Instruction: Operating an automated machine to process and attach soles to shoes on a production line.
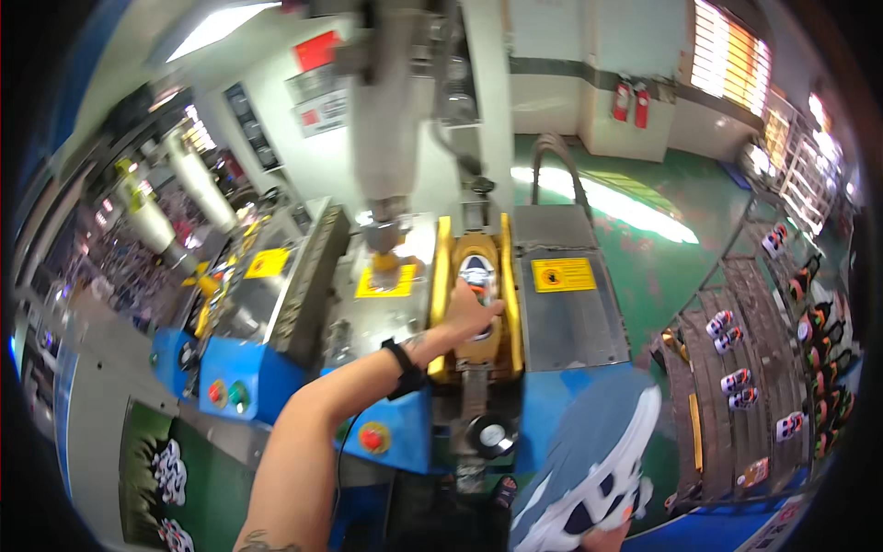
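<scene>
My left arm, with a black band on the wrist, reaches up to a machine. My left hand is closed over a white, black and orange shoe, which sits in a yellow cradle between upright side plates. Part of that shoe is hidden beneath the hand. Close to me at the lower right is another shoe, tilted, with a grey-blue sole and a white side with dark patches. Only a bit of my right hand shows at its lower end, gripping it; most of its fingers are out of sight.
Left of the cradle a blurred vertical press head hangs above a metal plate. A red push button is on the blue machine front. To the right, a sloping rack carries several shoes. More shoes lie at the lower left.
</scene>
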The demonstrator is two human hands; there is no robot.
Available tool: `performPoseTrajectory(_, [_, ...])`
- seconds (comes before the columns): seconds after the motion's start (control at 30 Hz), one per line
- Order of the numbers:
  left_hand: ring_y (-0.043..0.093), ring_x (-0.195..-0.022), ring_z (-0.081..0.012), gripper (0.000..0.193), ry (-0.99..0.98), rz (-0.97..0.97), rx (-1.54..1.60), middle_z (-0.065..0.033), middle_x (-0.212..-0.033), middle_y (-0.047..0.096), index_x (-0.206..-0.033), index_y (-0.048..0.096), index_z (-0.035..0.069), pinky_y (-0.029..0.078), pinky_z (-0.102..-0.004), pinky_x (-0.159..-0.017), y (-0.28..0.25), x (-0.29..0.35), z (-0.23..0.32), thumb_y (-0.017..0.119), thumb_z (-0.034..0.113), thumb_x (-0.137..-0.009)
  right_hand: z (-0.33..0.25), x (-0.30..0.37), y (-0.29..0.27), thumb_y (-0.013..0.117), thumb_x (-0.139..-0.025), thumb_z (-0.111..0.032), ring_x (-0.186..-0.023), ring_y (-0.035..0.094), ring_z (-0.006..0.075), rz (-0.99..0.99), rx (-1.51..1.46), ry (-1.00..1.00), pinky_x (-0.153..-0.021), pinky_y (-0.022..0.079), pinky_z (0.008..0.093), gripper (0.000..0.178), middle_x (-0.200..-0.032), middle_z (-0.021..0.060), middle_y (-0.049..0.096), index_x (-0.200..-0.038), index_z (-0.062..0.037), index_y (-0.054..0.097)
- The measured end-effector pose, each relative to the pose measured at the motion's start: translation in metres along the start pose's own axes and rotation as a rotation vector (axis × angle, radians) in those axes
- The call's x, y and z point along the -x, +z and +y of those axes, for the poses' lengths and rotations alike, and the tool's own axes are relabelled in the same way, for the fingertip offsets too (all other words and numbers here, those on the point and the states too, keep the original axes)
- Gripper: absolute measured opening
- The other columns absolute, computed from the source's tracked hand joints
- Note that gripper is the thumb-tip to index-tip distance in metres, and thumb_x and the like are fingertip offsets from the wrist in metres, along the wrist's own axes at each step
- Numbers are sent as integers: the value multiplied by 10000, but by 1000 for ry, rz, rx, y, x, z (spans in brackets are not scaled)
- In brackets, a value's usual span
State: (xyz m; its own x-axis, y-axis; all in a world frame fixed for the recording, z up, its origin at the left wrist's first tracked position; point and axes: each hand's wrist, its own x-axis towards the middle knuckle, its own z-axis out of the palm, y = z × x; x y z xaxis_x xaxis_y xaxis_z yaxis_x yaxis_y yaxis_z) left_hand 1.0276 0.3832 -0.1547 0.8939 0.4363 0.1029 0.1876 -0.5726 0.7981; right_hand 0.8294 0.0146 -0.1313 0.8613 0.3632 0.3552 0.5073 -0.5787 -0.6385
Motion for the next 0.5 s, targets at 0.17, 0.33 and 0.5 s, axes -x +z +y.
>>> performPoseTrajectory(0.17, [485, -995, -491, 730, 69, 94, -235, -398, -1135, 399, -1226, 252, -111, 431, -530, -865, 55, -44, -30, 683, 212, -734, 31, 2, -17, 594, -808, -114, -1133, 537, 241, 115, -425, 372, -957, 445, 368, 611, -1253, 138, 525, -1359, -1, 356])
performPoseTrajectory(0.33, [561, -1053, -251, 754, -205, -283, 91, -183, -1129, 554, -1289, 278, -91, 484, -367, -853, -37, -48, 36, 693, 232, -749, -1, -41, 17, 612, -787, -117, -1152, 524, 244, 161, -876, 544, -987, 418, 368, 654, -1272, 147, 508, -1365, 12, 336])
performPoseTrajectory(0.5, [616, -906, -198, 578, -306, -231, 890, -134, -1117, 568, -1333, 313, 35, 549, -354, -743, -144, 133, 32, 588, -10, -828, -48, -75, 36, 566, -842, -57, -1136, 534, 236, 9, -1101, 844, -977, 431, 366, 554, -1270, 128, 514, -1354, -8, 362])
